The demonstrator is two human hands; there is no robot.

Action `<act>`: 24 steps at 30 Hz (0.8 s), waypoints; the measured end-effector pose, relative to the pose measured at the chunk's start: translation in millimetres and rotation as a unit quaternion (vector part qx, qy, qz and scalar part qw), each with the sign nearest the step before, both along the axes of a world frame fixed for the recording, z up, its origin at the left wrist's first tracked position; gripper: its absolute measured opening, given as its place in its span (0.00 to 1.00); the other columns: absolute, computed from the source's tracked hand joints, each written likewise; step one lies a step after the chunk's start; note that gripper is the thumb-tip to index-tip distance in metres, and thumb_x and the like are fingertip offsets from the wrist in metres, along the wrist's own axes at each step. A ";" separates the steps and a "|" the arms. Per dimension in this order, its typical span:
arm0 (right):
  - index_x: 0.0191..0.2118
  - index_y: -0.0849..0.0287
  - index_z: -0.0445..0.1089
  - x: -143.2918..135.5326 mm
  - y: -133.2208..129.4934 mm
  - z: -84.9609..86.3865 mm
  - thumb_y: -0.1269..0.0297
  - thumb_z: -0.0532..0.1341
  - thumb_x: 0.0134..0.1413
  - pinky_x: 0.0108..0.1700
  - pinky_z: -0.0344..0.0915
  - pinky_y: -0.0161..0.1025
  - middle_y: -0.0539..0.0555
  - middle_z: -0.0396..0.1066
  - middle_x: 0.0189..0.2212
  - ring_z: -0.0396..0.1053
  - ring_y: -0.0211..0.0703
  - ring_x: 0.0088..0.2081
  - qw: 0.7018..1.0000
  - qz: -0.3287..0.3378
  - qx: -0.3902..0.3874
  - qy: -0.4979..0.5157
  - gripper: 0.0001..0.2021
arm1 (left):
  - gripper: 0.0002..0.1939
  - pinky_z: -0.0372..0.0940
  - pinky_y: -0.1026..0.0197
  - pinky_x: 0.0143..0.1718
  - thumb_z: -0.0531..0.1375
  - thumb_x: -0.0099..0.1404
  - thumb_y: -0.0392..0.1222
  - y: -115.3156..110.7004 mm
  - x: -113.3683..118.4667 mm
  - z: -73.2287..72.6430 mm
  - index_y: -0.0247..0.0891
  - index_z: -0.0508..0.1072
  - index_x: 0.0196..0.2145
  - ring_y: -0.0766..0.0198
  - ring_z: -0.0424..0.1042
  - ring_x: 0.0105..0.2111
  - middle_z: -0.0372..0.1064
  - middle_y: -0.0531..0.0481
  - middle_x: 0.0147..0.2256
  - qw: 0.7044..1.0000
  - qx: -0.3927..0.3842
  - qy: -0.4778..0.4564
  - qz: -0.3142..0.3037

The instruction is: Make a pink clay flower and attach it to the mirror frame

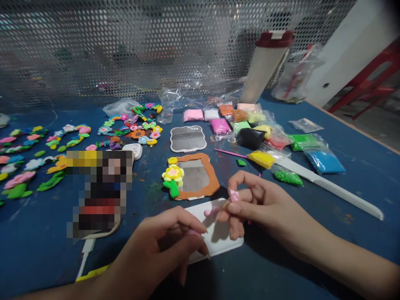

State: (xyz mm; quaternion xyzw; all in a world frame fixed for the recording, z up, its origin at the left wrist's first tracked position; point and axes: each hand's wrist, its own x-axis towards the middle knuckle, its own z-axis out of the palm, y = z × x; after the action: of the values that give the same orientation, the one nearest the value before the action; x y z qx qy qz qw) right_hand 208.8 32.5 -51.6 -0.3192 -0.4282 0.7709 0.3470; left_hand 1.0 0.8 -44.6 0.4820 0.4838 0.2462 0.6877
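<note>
My right hand [259,204] pinches a small lump of pink modelling clay [234,195] between thumb and forefinger. Lower and to the left, my left hand [162,246] is closed on another bit of pink clay [194,233], mostly hidden by the fingers. Both hands hover over a white board [226,246], on which small pink pieces [208,212] lie, partly covered by my right fingers. Just beyond the board lies a mirror framed in orange clay [214,183], with a yellow clay flower [173,175] and green leaves at its left edge.
Behind it lies a white-rimmed mirror [188,139]. Coloured clay packets [221,126] and a white comb [346,196] are on the right; a tumbler [264,66] stands at the back. On the left are a blurred-out phone [103,191] with a cable and many clay decorations [73,135].
</note>
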 end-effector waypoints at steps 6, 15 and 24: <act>0.30 0.58 0.58 0.0 -1.9 5.1 0.66 0.65 0.52 0.26 0.65 0.26 0.45 0.71 0.22 0.71 0.31 0.25 0.996 -0.043 0.037 -0.068 0.12 | 0.08 0.58 0.71 0.19 0.60 0.61 0.46 -0.4 -0.2 2.1 0.38 0.70 0.32 0.75 0.63 0.17 0.73 0.54 0.26 1.000 -0.002 0.006 -0.015; 0.33 0.59 0.73 2.7 0.3 9.4 0.61 0.59 0.57 0.26 0.62 0.29 0.48 0.72 0.23 0.68 0.33 0.26 0.964 -0.073 0.140 -0.213 0.08 | 0.09 0.58 0.71 0.20 0.59 0.61 0.47 -0.8 0.3 3.3 0.38 0.69 0.32 0.74 0.63 0.17 0.72 0.53 0.26 0.999 0.001 0.024 -0.032; 0.34 0.55 0.77 8.0 -1.8 8.1 0.62 0.64 0.51 0.25 0.64 0.29 0.51 0.76 0.33 0.72 0.38 0.33 0.957 -0.094 0.173 -0.214 0.06 | 0.09 0.58 0.70 0.20 0.58 0.61 0.46 -3.1 1.3 2.7 0.38 0.69 0.32 0.74 0.63 0.18 0.71 0.54 0.26 0.997 0.006 0.046 -0.056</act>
State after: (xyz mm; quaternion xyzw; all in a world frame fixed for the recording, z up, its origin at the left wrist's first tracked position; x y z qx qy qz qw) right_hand 216.8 30.7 -43.4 -0.4502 -0.5878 0.5625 0.3680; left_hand 2.3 -2.3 -41.9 0.5237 0.4858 0.1878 0.6742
